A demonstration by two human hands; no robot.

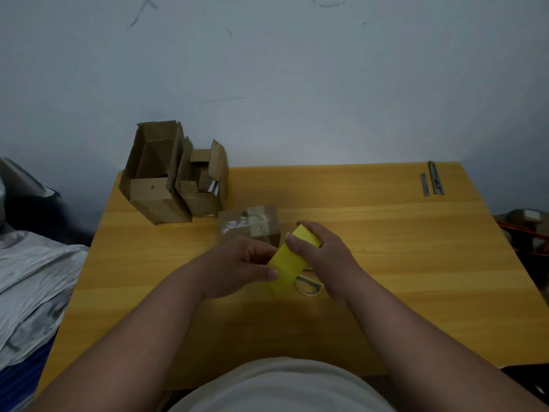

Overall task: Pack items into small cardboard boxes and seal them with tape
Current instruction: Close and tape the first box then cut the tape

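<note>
No text, label, brand or number can be read anywhere. The taped box [249, 226], at about eleven o'clock from the hands, carries whitish torn patches that show no legible marks, and the open boxes [175, 176] further toward ten o'clock are plain brown cardboard.

Taped box [249, 226] at centre; two open boxes [175, 176] at 10 o'clock; yellow tape [289, 263] tilted, held just below the sealed one
</note>
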